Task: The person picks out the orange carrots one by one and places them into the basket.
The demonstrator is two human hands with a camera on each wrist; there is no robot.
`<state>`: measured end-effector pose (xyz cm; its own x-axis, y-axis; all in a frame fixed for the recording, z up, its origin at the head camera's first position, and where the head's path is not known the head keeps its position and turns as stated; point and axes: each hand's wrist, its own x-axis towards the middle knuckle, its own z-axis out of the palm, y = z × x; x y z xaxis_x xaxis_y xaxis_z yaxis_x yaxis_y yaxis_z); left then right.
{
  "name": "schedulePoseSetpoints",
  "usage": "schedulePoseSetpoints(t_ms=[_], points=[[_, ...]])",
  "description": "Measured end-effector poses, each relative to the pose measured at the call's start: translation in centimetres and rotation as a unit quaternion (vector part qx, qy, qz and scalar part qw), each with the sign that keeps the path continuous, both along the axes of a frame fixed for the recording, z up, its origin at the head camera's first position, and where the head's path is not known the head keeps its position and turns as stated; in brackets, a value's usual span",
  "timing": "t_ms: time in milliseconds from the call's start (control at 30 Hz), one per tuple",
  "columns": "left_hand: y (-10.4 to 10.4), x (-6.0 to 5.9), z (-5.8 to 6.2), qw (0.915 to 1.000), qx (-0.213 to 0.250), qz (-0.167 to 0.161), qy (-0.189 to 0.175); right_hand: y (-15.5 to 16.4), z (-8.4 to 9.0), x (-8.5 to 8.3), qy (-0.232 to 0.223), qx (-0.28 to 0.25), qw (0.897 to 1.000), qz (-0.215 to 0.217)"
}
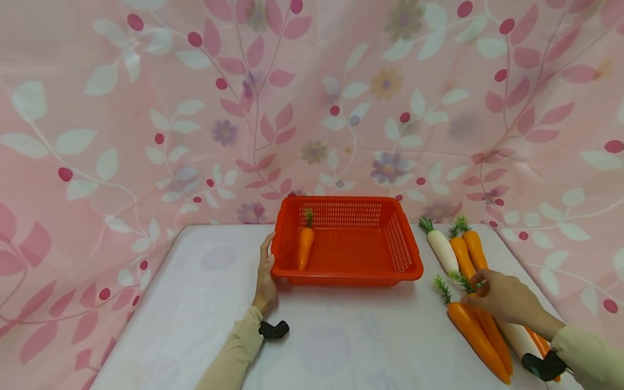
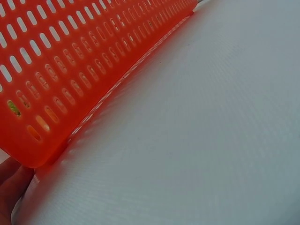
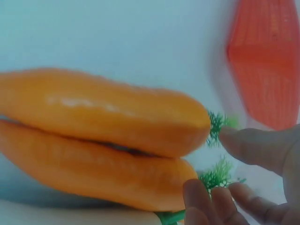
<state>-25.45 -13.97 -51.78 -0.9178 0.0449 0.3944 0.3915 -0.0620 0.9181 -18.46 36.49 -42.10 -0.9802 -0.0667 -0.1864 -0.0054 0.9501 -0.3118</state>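
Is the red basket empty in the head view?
No, one orange carrot lies inside the red basket, along its left wall, with its green top pointing toward the far side.

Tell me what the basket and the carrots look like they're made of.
Basket: looks like moulded red plastic, glossy, with even rows of slots in its walls. Carrots: probably plastic or foam fakes; the smooth skin has a waxy sheen in the right wrist view and the green tops look like stiff synthetic tufts.
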Motion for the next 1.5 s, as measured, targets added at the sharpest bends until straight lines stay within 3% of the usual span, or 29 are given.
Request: schedulePoseSetpoints(t_ms=[100,200,333,567,900,1333,1500], points=[[0.2,0.4,0.9,1.0000,-0.006,0.003,0.004,-0.6,-0.1,0.7,-0.001,-0.010,1.000,0.005],[0.3,0.3,1.0,1.0000,-0.006,0.004,0.002,-1.0,-0.3,1.1,-0.014,-0.005,1.000,0.017],[0.1,-0.2,0.2,1.0000,0.004,-0.001,-0.002,-1.3,-0.5,1.4,-0.033,0.004,0.999,0.027],[0.0,-1.4,-1.6,1.0000,0.009,0.004,-0.001,-1.7,-1.2,1.7,-0.011,0.031,0.999,0.039],[0.2,-1.3,-1.6,0.9998,-0.011,0.017,0.001,-2.4,-2.7,1.6,-0.015,0.037,0.997,0.068],[-0.1,-1.0,-1.8,0.9997,-0.018,0.017,0.000,-2.2,-2.9,1.3,-0.043,-0.030,0.995,0.090],[-0.1,-1.0,-1.9,0.9995,-0.022,0.021,-0.003,-2.1,-2.8,1.2,-0.077,-0.087,0.991,0.068]])
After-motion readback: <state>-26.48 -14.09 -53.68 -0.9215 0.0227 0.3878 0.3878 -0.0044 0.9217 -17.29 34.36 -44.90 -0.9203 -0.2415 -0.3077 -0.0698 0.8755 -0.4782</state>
